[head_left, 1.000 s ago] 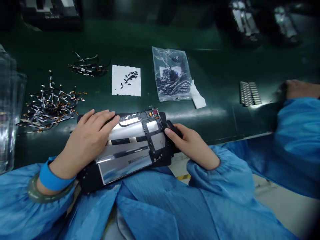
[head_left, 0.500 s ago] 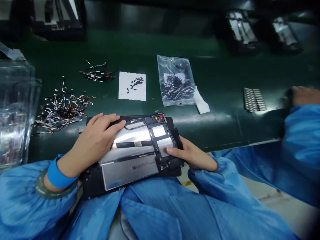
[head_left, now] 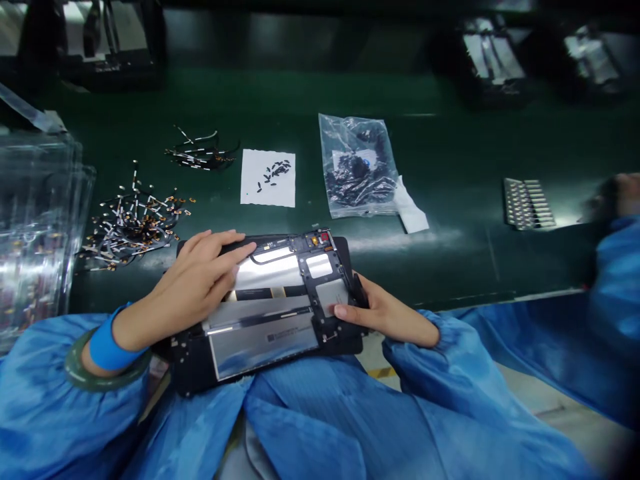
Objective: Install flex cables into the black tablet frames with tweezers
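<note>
An opened tablet [head_left: 260,337] rests on my lap against the table edge, its silver metal inside and black frame facing up. My left hand [head_left: 203,277] lies across its upper left part, fingers stretched out, the index fingertip touching the upper edge by a thin black cable [head_left: 273,259]. My right hand [head_left: 383,310] grips the right end, thumb on top and the other fingers hidden beneath. Beneath the tablet shows a black flat piece [head_left: 342,248], which I cannot make out fully.
Loose flex cables [head_left: 137,223] lie left, with a smaller bunch [head_left: 203,157] behind. White paper [head_left: 255,193] carries small black pieces. Beyond are a clear bag [head_left: 357,193], a metal-coloured strip of parts [head_left: 529,205], clear trays [head_left: 40,180] and a co-worker's blurred hand [head_left: 627,193].
The view has shifted slightly, so table items appear a little lower and farther right. Both my hands keep nearly the same place on the tablet. The co-worker's arm has moved right.
</note>
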The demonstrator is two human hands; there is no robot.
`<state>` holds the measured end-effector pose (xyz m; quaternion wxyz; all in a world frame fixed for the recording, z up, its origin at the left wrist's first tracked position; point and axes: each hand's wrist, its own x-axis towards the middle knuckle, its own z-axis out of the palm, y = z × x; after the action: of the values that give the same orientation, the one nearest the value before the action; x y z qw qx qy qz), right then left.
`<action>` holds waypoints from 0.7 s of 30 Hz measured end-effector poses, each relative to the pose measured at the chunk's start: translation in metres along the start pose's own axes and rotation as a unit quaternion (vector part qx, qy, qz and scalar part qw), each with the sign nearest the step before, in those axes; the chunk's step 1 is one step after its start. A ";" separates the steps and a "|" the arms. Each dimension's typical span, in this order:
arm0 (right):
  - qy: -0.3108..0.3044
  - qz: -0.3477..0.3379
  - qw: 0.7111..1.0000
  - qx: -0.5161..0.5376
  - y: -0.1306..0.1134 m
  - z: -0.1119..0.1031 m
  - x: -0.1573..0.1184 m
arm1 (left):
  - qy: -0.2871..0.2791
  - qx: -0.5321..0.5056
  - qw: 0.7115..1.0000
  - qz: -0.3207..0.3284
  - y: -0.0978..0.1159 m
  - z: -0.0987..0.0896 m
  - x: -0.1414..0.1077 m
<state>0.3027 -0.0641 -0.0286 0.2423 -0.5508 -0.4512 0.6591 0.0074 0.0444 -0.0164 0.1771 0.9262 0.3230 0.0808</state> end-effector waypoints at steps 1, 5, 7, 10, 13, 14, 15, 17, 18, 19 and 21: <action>0.000 -0.004 1.000 0.001 0.000 -0.001 0.000 | 0.001 -0.018 1.000 -0.011 0.001 -0.002 0.001; 0.002 -0.012 1.000 0.008 0.001 -0.002 0.002 | 0.048 -0.018 0.998 -0.020 0.004 0.003 0.003; 0.005 -0.008 1.000 0.011 0.002 -0.001 0.003 | 0.054 0.027 0.998 0.000 0.005 0.011 0.002; 0.017 -0.009 0.999 0.033 0.001 0.001 0.000 | 0.022 0.033 0.999 0.002 0.007 0.010 -0.003; 0.072 -0.011 0.994 0.084 -0.012 -0.001 -0.007 | 0.042 -0.084 0.995 -0.044 0.007 -0.024 -0.004; 0.099 -0.004 0.990 0.100 -0.020 -0.005 -0.010 | 0.081 -0.142 0.984 -0.069 0.004 -0.041 -0.001; 0.132 -0.001 0.984 0.115 -0.031 -0.012 -0.010 | 0.133 -0.203 0.965 -0.097 0.000 -0.061 0.004; 0.199 -0.013 0.971 0.134 -0.059 -0.031 -0.002 | 0.250 -0.329 0.893 -0.176 -0.019 -0.099 0.024; 0.239 -0.047 0.960 0.139 -0.075 -0.044 0.007 | 0.265 -0.365 0.859 -0.242 -0.034 -0.115 0.037; 0.262 -0.080 0.952 0.137 -0.091 -0.057 0.022 | 0.267 -0.388 0.821 -0.322 -0.052 -0.128 0.052; 0.263 -0.124 0.949 0.120 -0.125 -0.085 0.062 | 0.250 -0.384 0.769 -0.447 -0.095 -0.142 0.081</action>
<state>0.3435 0.0740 0.0491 0.4963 -0.6109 -0.3545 0.5048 -0.0208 0.2034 0.0819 0.4473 0.4795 0.6751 0.3381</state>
